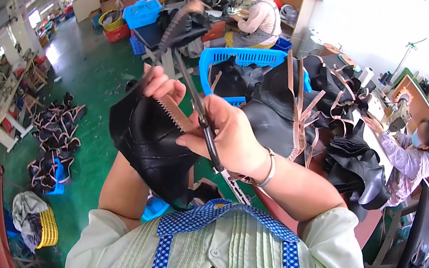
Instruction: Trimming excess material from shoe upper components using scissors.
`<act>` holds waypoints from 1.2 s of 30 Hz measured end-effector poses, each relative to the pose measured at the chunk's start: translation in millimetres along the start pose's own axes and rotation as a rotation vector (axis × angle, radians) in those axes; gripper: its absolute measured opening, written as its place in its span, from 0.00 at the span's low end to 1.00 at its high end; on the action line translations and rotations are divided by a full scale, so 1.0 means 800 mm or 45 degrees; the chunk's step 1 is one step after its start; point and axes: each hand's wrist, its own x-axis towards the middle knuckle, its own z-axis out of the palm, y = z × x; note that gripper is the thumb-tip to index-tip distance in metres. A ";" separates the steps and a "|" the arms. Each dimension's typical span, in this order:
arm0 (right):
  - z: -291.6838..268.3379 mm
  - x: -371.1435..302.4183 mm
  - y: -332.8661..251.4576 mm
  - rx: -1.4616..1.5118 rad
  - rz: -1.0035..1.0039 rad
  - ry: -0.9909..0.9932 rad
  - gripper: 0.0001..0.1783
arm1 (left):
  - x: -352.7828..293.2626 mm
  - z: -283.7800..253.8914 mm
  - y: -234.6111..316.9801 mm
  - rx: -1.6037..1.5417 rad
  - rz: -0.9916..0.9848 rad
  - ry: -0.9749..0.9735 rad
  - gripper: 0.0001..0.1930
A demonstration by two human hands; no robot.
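My left hand point(165, 86) is closed, pinching the edge of a black leather boot upper point(155, 136) that hangs over my forearm. A pinkish-brown zipper tape point(175, 114) with teeth runs along the piece. A loose length of tape rises above my left fingers, its top end blurred. My right hand point(234, 134) grips a pair of dark metal scissors point(194, 94). Their long blade points up and away, close beside the raised tape; whether it touches the tape I cannot tell.
A blue basket point(243, 57) and heaped black boot uppers point(278, 119) with zipper tapes stand ahead to the right. One person point(258, 17) sits at the back, another point(410, 154) at a sewing machine point(400, 115) on the right. Uppers point(54, 136) and a yellow basket point(48, 228) lie left on the green floor.
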 end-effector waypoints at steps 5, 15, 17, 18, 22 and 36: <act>-0.056 0.045 -0.068 0.002 -0.212 0.604 0.18 | -0.024 -0.047 -0.047 2.211 -0.098 -0.597 0.12; -0.285 0.059 0.080 -1.405 0.512 1.204 0.20 | -0.080 -0.071 -0.068 1.421 -1.094 -0.250 0.13; -0.273 0.010 0.163 -1.674 0.623 1.034 0.17 | -0.074 -0.085 -0.066 1.617 -0.922 -0.058 0.15; -0.300 -0.030 0.237 -1.617 0.903 0.990 0.18 | -0.070 -0.114 -0.083 1.644 -0.879 0.017 0.16; -0.233 -0.112 0.374 -1.592 1.134 1.154 0.20 | -0.120 -0.228 -0.125 2.245 -0.721 0.027 0.17; -0.239 -0.091 0.306 -1.314 0.562 1.596 0.28 | -0.081 -0.232 -0.166 2.225 -0.501 0.278 0.10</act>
